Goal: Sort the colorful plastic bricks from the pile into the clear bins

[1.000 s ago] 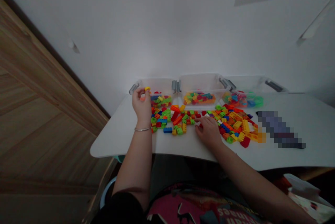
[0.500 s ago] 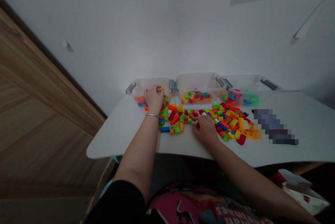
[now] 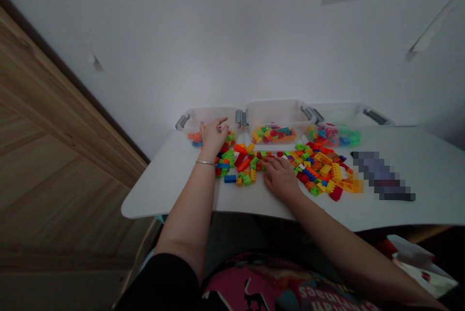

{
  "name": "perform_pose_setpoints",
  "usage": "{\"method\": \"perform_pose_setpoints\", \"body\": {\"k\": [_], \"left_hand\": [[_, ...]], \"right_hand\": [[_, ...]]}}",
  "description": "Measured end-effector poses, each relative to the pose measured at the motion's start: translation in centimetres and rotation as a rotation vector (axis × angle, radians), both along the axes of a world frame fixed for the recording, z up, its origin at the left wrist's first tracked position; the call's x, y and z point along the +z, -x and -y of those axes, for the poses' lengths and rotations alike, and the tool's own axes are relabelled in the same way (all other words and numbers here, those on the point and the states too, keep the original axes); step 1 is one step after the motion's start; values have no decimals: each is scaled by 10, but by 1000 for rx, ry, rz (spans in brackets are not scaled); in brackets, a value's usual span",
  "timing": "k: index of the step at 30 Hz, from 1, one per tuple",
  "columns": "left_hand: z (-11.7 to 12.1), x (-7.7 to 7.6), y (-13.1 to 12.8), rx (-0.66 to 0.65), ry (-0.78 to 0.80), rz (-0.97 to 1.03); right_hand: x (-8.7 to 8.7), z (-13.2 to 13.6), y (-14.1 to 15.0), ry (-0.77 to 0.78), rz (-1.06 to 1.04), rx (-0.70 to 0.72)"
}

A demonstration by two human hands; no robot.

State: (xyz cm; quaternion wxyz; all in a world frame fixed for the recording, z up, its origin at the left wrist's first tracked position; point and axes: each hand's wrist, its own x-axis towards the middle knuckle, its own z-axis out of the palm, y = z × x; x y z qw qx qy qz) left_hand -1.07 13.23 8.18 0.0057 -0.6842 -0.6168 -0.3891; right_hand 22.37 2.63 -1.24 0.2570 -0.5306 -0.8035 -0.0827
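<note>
White wall (image 3: 174,35) rose behind a white table (image 3: 163,194), and a light wooden plank panel (image 3: 54,122) slanted down the left of the view. Along the table's back edge stood three clear plastic bins with grey latches. The left clear bin (image 3: 209,118) held orange, blue and green bricks, the middle clear bin (image 3: 274,116) held mixed yellow, red and teal bricks, and the right clear bin (image 3: 345,113) held pink, blue and green pieces. A loose spread of multicoloured plastic building bricks (image 3: 286,162) covered the table's middle, just in front of the bins, running from a blue brick (image 3: 229,178) to a dark red brick (image 3: 336,194). The left hand (image 3: 213,139), with a thin silver bangle (image 3: 205,162) on its wrist, hovered at the front rim of the left clear bin, its fingers (image 3: 221,122) released and spread, with nothing visible between them. The right hand (image 3: 279,178) lay palm down at the near edge of the brick spread, its fingers (image 3: 269,168) relaxed and touching the bricks without clenching any. A pixelated dark strip (image 3: 381,175) lay on the table, right of the bricks.
</note>
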Motion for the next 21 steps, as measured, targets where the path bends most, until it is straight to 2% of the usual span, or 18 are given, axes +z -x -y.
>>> {"method": "perform_pose_setpoints", "body": {"k": [4, 8, 17, 21], "left_hand": [[14, -2, 3, -55, -94, 34], [40, -13, -5, -109, -168, 6], [107, -46, -48, -341, 42, -161], [123, -58, -57, -361, 102, -244]], "right_hand": [[-2, -1, 2, -21, 27, -47], [-3, -3, 1, -32, -22, -83], [-4, -4, -1, -19, -13, -91], [-5, -3, 0, -34, -12, -98]]}}
